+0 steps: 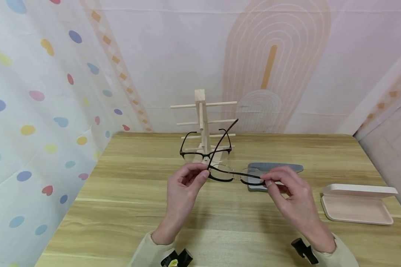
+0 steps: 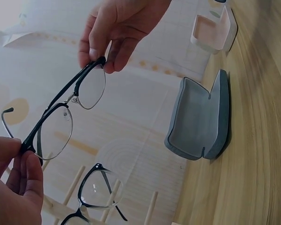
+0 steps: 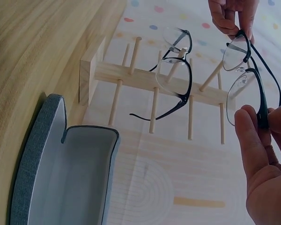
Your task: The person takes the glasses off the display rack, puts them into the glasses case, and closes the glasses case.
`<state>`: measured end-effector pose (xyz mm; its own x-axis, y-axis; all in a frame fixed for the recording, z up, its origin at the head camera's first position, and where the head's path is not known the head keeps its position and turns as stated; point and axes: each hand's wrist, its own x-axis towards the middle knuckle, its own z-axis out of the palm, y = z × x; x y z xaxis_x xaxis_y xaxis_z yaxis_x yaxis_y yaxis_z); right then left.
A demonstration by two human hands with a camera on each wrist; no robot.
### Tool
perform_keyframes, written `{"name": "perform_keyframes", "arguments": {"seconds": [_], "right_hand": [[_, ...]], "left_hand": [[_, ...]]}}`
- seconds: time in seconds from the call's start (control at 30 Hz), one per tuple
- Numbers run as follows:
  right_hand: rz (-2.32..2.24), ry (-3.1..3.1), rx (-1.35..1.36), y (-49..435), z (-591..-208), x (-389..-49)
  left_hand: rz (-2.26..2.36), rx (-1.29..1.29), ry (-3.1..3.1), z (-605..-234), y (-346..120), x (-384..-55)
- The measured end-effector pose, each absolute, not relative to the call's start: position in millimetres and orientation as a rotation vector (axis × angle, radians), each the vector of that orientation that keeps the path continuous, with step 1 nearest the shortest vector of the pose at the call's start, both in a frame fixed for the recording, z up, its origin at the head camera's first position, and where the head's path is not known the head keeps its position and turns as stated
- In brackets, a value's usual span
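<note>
A pair of eyeglasses (image 1: 220, 180) with black brow bars and thin metal lower rims is held up over the table between both hands. My left hand (image 1: 187, 189) pinches one end corner of the frame between thumb and fingers. At the opposite corner, my right hand (image 1: 295, 196) has its thumb and fingertips on the frame. One temple points up and away; the other lies folded across the lenses. Just behind, a second pair of black-rimmed glasses (image 3: 191, 77) hangs on a wooden display rack (image 1: 204, 129), its temples reaching back along the pegs.
An open grey-blue glasses case (image 2: 196, 117) stands on the table (image 1: 120, 207) behind my right hand. Farther right sits an open pale pink case (image 1: 357, 209). A patterned cloth (image 1: 173, 48) hangs behind the table and along its left side.
</note>
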<state>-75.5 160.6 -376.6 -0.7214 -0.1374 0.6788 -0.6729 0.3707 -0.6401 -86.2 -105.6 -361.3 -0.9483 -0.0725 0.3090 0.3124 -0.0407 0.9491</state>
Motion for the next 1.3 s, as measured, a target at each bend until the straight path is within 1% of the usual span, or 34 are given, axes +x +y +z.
{"name": "perform_keyframes", "arguments": {"seconds": [0.67,1.3], "right_hand": [[1.465,-2.158,0.564,154.1,-372.3,-72.0],[1.587,-2.176,0.514,157.1,-371.3,-71.1]], "left_hand": [[-2.059,-0.237,-2.031,-362.7,-108.7,-87.7],[-2.028,-0.305,-2.143,-363.8,-113.7,-89.9]]}}
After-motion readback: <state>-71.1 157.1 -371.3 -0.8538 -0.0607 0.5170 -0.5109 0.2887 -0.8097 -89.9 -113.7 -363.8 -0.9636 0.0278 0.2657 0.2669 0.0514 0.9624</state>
